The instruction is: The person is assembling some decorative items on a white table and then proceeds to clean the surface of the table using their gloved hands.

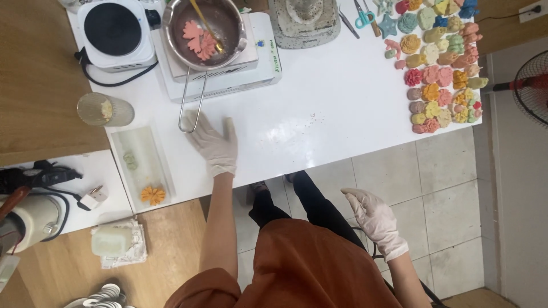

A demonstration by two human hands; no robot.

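My left hand (214, 141), in a pale glove, rests flat and open on the white table (319, 108), just right of the wire handle of a metal pot (204, 31). The pot sits on a white hot plate (240, 68) and holds pink flower-shaped pieces and a yellow stick. My right hand (374, 219), also gloved, hangs open off the table over the tiled floor, holding nothing. An orange flower piece (152, 195) lies in a clear tray (142, 165) to the left of my left hand.
Several coloured flower and shell shapes (442, 68) lie at the table's right end. A second hot plate (114, 31), a glass cup (103, 109), a stone block (304, 20), scissors (363, 17) and tweezers are around. A fan (531, 85) stands at right.
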